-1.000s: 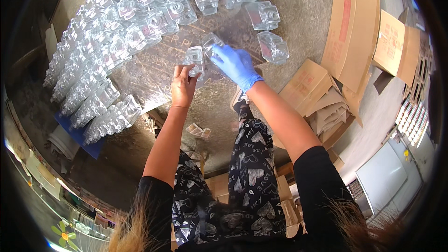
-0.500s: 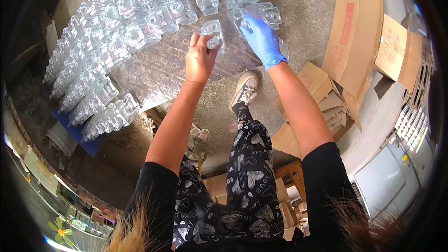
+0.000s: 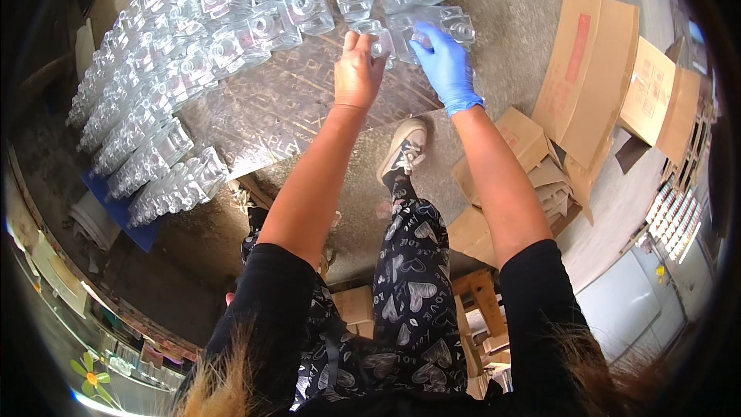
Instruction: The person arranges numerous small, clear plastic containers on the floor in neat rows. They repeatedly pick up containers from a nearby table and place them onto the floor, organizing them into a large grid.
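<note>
My bare left hand [image 3: 360, 73] pinches a clear square glass bottle [image 3: 380, 42] at the near edge of the bottle rows. Just right of it, my right hand [image 3: 446, 66], in a blue glove, has thumb and fingers closed around the neck area of another clear bottle [image 3: 404, 34]; its fingertips partly cover the neck. The two bottles stand close together, and I cannot tell whether they touch. Many similar glass bottles [image 3: 266, 25] stand in packed rows beyond and to the left, on a dark printed board [image 3: 293, 96].
Flattened and open cardboard boxes [image 3: 583, 85] lie on the floor at the right. My shoe [image 3: 405, 147] is by the board's near edge. A blue sheet [image 3: 127, 220] shows under the bottles at the left. A wooden stool-like piece [image 3: 480, 293] stands below me.
My left hand has moved right and farther away, bringing its bottle up beside the right hand's. My right hand has shifted slightly right in the picture and stays at the bottles.
</note>
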Demonstrator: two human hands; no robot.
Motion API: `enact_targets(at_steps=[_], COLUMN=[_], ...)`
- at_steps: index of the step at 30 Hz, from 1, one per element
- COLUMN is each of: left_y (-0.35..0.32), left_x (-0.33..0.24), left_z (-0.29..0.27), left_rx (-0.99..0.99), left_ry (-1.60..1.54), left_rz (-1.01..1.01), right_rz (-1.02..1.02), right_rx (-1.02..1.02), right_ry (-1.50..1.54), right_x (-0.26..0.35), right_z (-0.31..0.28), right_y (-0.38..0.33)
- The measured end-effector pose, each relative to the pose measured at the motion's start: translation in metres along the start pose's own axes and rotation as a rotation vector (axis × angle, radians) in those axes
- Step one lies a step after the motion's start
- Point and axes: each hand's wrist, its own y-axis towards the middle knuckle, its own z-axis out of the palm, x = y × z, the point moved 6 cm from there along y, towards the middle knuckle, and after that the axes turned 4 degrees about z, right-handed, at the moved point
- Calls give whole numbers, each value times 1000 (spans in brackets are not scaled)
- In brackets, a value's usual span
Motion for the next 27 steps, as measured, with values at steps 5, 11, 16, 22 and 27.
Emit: enact_targets(at_steps=[5,11,16,22,27], left_y=[1,-74,-280,-490,-684], left_x=[-8,5,98,163,128], left_z=[-5,-68,-212,-539,-730], left_rx=[56,299,397,290,-316], left_ry=[22,57,13,434,444], left_rz=[19,-115,-197,-640,-987], right_rz=[-4,322,443,-499,536], right_rx=[13,152,585,1172,1174], right_ry=[-34,-163,-212,-876,149], right_x=[4,28,45,118,260], right_z=[-4,-42,-92,-121,-51], right_y=[3,-75,-250,-471,-356])
